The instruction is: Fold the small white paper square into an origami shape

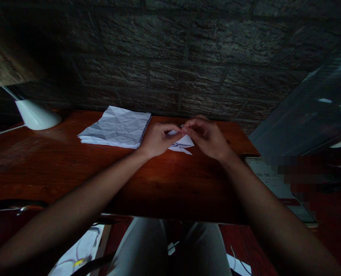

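Note:
A small folded piece of white paper (182,146) is held between my hands, just above or on the wooden table. My left hand (159,138) pinches its upper edge from the left, thumb and forefinger closed together. From the right, my right hand (207,136) pinches the same edge, its fingertips meeting those of the left. Pointed flaps of the paper stick out below the fingers; its upper part is mostly hidden behind them. Left of my left hand lies a stack of creased white paper sheets (117,124), the top one marked by many fold lines.
The brown wooden table (58,165) stands against a dark brick wall (147,57). A lamp with a white base (40,114) and a woven shade is at the far left. Beyond the right edge lies a phone-like device (268,178). My legs (141,245) are under the table.

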Motion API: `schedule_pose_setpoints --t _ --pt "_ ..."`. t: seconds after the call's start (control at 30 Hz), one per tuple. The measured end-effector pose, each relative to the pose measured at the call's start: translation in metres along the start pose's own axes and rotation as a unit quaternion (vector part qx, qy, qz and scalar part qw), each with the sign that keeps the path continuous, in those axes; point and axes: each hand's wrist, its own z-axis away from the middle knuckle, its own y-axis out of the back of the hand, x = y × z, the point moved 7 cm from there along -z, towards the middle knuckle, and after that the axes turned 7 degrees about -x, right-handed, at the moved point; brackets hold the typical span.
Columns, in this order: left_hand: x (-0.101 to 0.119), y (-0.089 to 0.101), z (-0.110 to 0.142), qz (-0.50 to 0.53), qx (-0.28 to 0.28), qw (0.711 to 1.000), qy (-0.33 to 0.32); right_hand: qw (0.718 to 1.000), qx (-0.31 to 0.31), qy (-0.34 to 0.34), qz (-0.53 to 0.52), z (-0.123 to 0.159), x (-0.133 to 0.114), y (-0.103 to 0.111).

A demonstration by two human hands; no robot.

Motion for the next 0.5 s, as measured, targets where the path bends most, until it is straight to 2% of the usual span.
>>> schedule_pose_setpoints --t 0.27,0.5 --pt "0.004 0.002 0.0 -0.023 0.008 0.999 -0.026 0.985 -0.012 -0.053 -0.166 -0.001 0.014 -0.006" --pt "0.007 0.001 0.001 -0.057 0.019 0.997 -0.05 0.979 -0.019 -0.053 -0.194 -0.001 0.015 -0.007"
